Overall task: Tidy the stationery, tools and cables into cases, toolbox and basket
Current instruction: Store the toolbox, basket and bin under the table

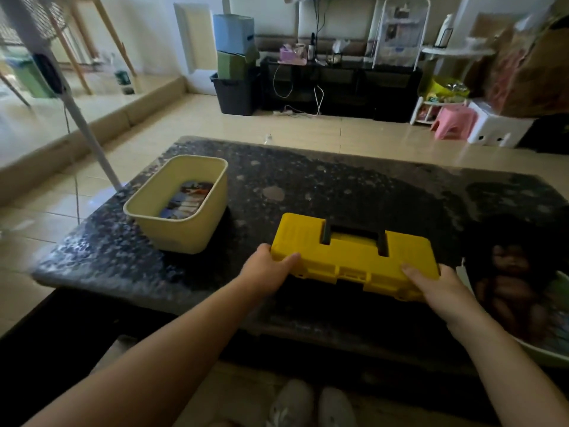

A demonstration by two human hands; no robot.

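L hand [267, 268] & R hand [432, 286] grip ends of shut toolbox [348, 252]; cream basket [184, 231] holds blurry coloured bits [187, 198].

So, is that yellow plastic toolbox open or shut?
Shut. The yellow plastic toolbox has its lid flat on the base, black handle folded into its recess. Latched or not: cannot tell.

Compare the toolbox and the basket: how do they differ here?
The toolbox is bright yellow with its lid shut; the basket is pale yellow, open-topped, with colourful items inside. The left hand and right hand grip the toolbox's ends; nothing touches the basket. The toolbox is flatter, the basket deeper. Both are rectangular containers.
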